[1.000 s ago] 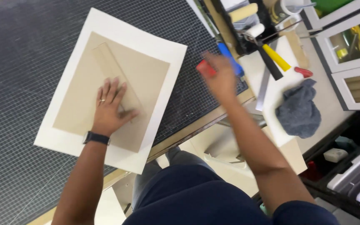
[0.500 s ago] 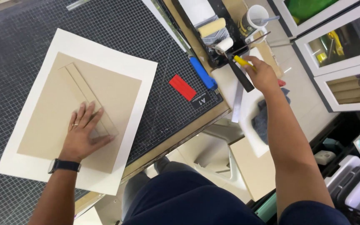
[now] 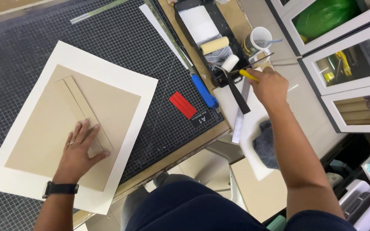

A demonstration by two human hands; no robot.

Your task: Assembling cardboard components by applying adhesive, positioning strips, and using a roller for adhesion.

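Observation:
My left hand [image 3: 80, 147] lies flat, fingers spread, on tan cardboard pieces [image 3: 65, 124] that rest on a large cream sheet [image 3: 120, 81] on the dark cutting mat [image 3: 120, 38]. My right hand [image 3: 267, 85] reaches to the right of the mat and grips the yellow handle [image 3: 248, 75] of a small paint roller [image 3: 230, 63] lying at the black roller tray [image 3: 202, 30]. A red flat block [image 3: 183, 105] and a blue-handled tool [image 3: 205, 95] lie loose on the mat between my hands.
A second, tan roller [image 3: 214, 45] sits in the tray. A white mug [image 3: 258, 40] stands beside it. A metal ruler [image 3: 240, 115] and a grey cloth [image 3: 266, 143] lie on the white side surface. Glass-fronted cabinets [image 3: 347, 64] stand at the right.
My right hand put the red block down on the mat, moved right to the tray and closed on the yellow roller handle. My left hand stayed pressed on the cardboard.

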